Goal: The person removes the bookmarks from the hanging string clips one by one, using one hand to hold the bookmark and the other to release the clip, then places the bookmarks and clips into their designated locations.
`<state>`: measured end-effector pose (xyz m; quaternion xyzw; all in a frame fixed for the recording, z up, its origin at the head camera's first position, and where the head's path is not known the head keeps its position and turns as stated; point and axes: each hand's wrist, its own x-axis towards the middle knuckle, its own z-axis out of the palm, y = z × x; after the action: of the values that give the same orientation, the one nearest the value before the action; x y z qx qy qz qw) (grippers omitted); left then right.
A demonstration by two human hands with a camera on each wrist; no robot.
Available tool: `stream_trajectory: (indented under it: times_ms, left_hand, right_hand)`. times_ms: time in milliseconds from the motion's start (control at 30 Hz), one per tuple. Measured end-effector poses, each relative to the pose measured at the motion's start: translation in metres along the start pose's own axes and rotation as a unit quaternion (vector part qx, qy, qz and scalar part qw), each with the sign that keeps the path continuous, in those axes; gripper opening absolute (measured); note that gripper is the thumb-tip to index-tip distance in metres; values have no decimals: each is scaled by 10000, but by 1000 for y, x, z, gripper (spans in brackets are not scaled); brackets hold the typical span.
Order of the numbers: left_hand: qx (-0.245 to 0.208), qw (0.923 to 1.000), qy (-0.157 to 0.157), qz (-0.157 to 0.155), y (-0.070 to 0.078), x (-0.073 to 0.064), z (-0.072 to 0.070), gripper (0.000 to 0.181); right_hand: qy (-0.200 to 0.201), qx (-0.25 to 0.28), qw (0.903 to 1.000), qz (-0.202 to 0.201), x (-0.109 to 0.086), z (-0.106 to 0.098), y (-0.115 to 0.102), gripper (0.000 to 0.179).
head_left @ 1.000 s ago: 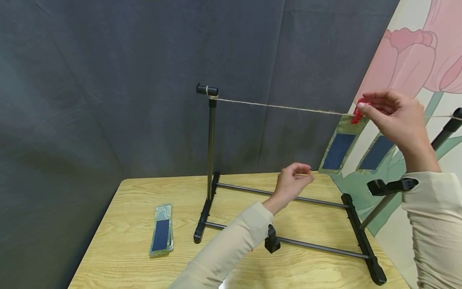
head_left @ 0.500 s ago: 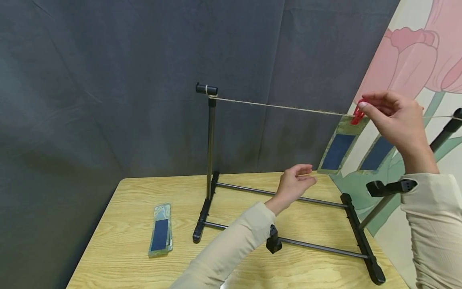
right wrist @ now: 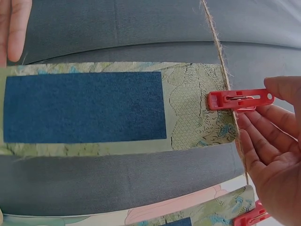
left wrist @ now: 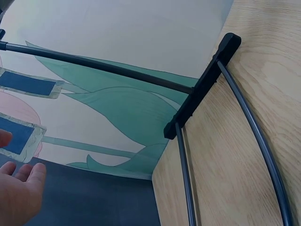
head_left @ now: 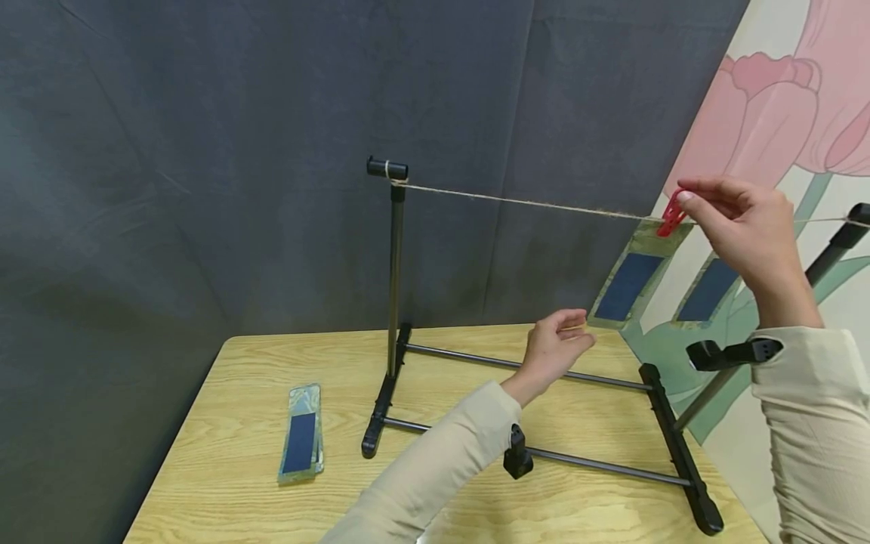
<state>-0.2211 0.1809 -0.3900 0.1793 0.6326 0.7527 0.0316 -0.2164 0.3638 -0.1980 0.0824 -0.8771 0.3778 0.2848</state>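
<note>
My right hand (head_left: pixel 748 223) pinches the handle end of a red clothespin (right wrist: pixel 242 99) between thumb and fingers. That clothespin clips a green patterned fabric strip with a dark blue panel (right wrist: pixel 84 108) onto a twine line (head_left: pixel 516 201). The strip hangs at a slight slant below the line. My left hand (head_left: pixel 553 344) hovers lower, its fingers spread and holding nothing, near the strip's bottom end. Beside it hangs a second similar strip (head_left: pixel 707 291), partly behind my right hand in the head view; another red clothespin (right wrist: pixel 254 215) holds it.
The twine runs between the posts of a black metal stand (head_left: pixel 394 279) on the wooden table (head_left: pixel 204 453). Similar strips (head_left: pixel 300 438) lie overlapped on the table at the left. A dark curtain (head_left: pixel 272 151) and a flower-painted wall (head_left: pixel 754 113) stand behind.
The hanging strip's lower end has swung a little left, and my right hand has shifted slightly left and down with the clothespin. My left hand's thumb and fingers have spread apart.
</note>
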Motion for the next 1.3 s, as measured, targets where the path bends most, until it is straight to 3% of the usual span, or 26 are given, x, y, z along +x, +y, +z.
stream_trajectory:
  times_ms: [333, 733, 1000, 1300]
  left_hand:
    - [-50, 9998, 170, -10, 3, -2, 5, 28]
    - [-354, 9987, 367, 53, 0, -1, 10, 11]
    - [-214, 9979, 532, 292, -1, 1, 6, 9]
    - [-298, 9976, 515, 355, 0, 2, 1, 9]
  right_hand:
    - [32, 14, 10000, 91, -1, -1, 2, 26]
    - [-243, -176, 9995, 38, -1, -4, 3, 26]
    - [-406, -267, 9987, 144, 0, -5, 3, 30]
    - [-344, -86, 9993, 84, 1, -5, 3, 30]
